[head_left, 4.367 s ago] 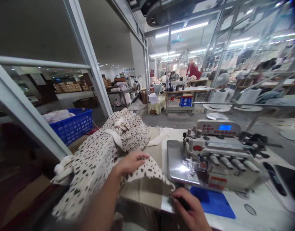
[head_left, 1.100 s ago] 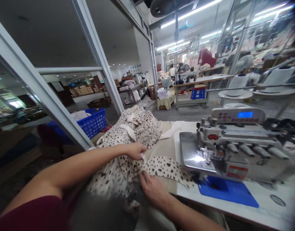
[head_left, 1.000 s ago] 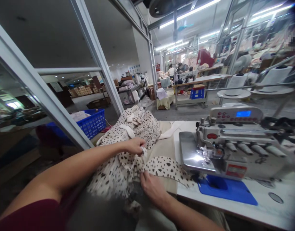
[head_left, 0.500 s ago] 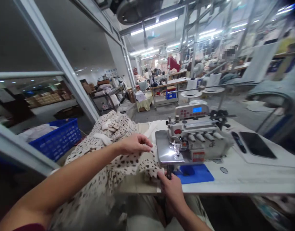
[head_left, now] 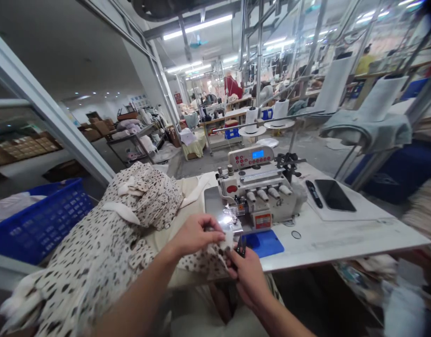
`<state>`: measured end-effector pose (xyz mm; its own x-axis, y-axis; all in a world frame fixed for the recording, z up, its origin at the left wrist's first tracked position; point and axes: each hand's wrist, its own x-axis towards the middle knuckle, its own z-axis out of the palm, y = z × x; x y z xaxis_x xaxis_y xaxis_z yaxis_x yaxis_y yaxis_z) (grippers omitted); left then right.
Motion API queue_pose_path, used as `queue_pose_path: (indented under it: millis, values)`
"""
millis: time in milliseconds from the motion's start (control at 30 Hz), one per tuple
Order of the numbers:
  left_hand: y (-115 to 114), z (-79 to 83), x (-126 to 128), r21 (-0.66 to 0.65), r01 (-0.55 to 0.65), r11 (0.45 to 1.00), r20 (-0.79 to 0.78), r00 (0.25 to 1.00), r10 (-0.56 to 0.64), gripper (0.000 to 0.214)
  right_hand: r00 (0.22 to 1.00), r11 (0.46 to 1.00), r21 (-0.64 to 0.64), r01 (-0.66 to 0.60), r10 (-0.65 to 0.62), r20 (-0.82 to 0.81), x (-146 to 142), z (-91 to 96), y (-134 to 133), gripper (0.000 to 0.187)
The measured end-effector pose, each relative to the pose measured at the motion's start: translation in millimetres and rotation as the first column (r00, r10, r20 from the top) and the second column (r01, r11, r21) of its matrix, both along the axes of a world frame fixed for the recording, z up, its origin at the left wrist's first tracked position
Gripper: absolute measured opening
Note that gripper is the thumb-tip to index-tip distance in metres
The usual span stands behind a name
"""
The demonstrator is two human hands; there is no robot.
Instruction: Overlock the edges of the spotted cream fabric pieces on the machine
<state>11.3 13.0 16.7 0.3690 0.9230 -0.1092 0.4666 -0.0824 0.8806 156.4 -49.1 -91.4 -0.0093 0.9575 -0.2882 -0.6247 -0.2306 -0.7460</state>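
Note:
A cream garment with black spots (head_left: 96, 243) lies bunched on and over the left end of the white sewing table, its hem hanging toward me. My left hand (head_left: 194, 234) pinches a raised fold of this fabric just in front of the overlock sewing machine (head_left: 257, 187). My right hand (head_left: 248, 276) is close beside it at the table's front edge, holding small black thread snips (head_left: 241, 246) upright against the fabric edge. The snip blades are partly hidden by my fingers.
A blue mat (head_left: 263, 243) lies under the machine's front. A black tablet (head_left: 333, 195) and a black remote (head_left: 314, 193) sit to the right. A blue plastic basket (head_left: 43, 220) stands left behind a metal partition frame (head_left: 50, 107). Thread cones stand behind the machine.
My hands have come closer together, and the black snips now show in my right hand. The fabric edge is lifted near the machine. The view has swung left and back.

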Motion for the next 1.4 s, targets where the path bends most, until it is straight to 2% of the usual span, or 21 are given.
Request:
queue_pose_path:
  millis: [133,267,467,667,800,933,1033,1200,1333,1400]
  values:
    - [-17.8,-15.7,-10.7,-0.018,-0.010,1.000,0.066,0.998,0.011,0.026,0.999,0.999,0.017,-0.044,0.044,-0.017,6.6,2.9,1.5,0.046]
    - [-27.1,-22.3,-8.7,-0.061,-0.038,0.997,0.148,0.988,0.047,0.028,0.995,0.999,0.009,-0.054,0.053,0.082,7.9,5.1,3.4,0.041]
    - [-27.7,-35.1,-5.0,-0.010,-0.152,0.988,0.117,0.981,0.152,0.027,0.986,0.995,0.033,-0.095,0.089,0.144,6.4,15.7,3.8,0.042]
    - [-24.1,-45.2,-7.3,0.059,-0.174,0.983,0.084,0.982,0.169,0.026,0.966,0.991,0.093,-0.095,0.069,0.248,5.2,13.3,2.2,0.044]
    - [-24.4,-45.3,-8.1,0.138,-0.153,0.979,0.057,0.988,0.146,0.024,0.946,0.982,0.162,-0.097,0.041,0.321,6.5,11.6,1.7,0.042]
    - [-25.9,-38.8,-10.3,0.250,-0.034,0.968,-0.018,0.999,0.040,0.029,0.923,0.972,0.201,-0.120,0.035,0.383,10.2,14.4,1.6,0.040]
    - [-25.3,-34.5,-12.9,0.227,0.008,0.974,-0.033,0.999,0.000,0.033,0.916,0.968,0.222,-0.119,0.021,0.401,13.6,16.7,1.5,0.039]
    - [-19.7,-36.2,-14.9,0.216,0.028,0.976,0.063,0.997,-0.042,0.035,0.935,0.959,0.242,-0.146,0.054,0.350,17.7,20.6,5.0,0.039]
    - [-14.0,-36.1,-13.8,0.239,0.067,0.969,0.065,0.994,-0.085,0.031,0.894,0.938,0.261,-0.230,0.097,0.437,20.0,24.2,9.8,0.030]
    - [-10.9,-31.9,-13.8,0.248,0.091,0.964,0.036,0.994,-0.103,0.031,0.881,0.935,0.268,-0.233,0.087,0.465,21.1,25.4,10.5,0.030]
